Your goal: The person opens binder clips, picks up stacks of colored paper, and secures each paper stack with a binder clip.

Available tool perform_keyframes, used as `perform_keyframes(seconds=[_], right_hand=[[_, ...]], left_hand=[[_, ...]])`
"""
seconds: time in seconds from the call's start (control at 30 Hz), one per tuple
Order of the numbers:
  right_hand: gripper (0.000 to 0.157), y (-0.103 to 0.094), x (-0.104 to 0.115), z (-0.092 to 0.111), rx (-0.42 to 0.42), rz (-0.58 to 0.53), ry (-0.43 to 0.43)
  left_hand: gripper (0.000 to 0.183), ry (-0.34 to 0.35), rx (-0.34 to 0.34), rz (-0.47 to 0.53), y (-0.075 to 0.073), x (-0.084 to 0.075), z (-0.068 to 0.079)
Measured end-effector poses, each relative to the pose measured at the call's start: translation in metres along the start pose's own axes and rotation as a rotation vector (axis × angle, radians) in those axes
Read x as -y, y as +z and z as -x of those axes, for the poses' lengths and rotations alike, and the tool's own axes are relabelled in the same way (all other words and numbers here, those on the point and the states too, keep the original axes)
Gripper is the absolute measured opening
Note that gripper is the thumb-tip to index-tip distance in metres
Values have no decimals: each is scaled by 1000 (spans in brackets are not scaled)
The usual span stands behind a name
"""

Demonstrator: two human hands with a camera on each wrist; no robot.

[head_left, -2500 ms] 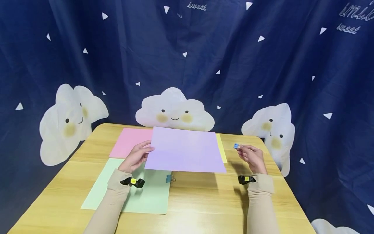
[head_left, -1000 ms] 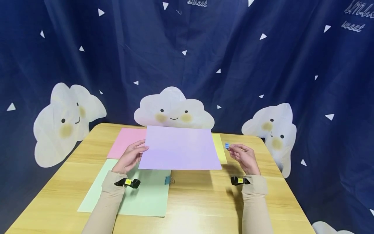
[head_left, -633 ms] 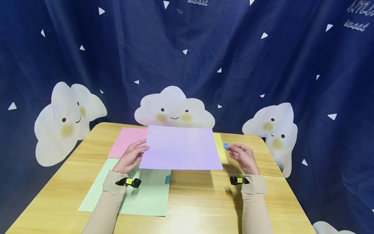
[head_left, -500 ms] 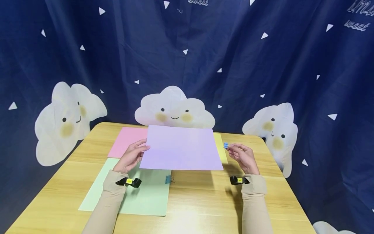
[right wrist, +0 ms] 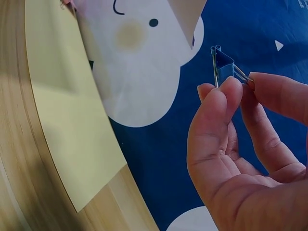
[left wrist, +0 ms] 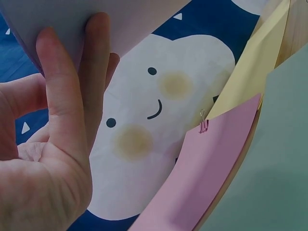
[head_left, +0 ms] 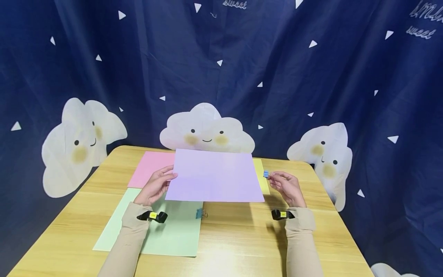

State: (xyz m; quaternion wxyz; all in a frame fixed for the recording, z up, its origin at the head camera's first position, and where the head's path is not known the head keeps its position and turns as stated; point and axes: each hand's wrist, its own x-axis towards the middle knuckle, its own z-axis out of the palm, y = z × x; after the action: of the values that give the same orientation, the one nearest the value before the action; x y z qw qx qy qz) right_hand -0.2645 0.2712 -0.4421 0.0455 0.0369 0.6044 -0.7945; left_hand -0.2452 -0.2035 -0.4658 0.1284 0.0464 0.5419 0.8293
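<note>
Your right hand (head_left: 287,187) has brought its pinched blue binder clip (head_left: 266,174) nearer the purple paper (head_left: 215,177) your left hand (head_left: 155,187) pinches, leaving them close but unjoined.

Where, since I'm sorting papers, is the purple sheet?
In the head view, the purple sheet is central, held in the left hand, left of the right hand.

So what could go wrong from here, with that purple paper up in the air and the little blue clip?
The purple paper is held only near its left edge by the left grip, so the free side might sag or swing if pushed.
The blue clip is small and pinched by its wire handles in the right grip; it could slip or spring away.
If dropped, the paper might land across the green paper.
</note>
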Motion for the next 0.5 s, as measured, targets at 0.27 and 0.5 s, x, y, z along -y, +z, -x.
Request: perform_keyframes(seconds=[0.27,0.5], right_hand=[[21,1,-2,1,32,10,9],[21,3,-1,1,42,9,19]], left_hand=[[42,1,7,-4,-3,4,-2],[42,22,5,-14,-8,10,-6]])
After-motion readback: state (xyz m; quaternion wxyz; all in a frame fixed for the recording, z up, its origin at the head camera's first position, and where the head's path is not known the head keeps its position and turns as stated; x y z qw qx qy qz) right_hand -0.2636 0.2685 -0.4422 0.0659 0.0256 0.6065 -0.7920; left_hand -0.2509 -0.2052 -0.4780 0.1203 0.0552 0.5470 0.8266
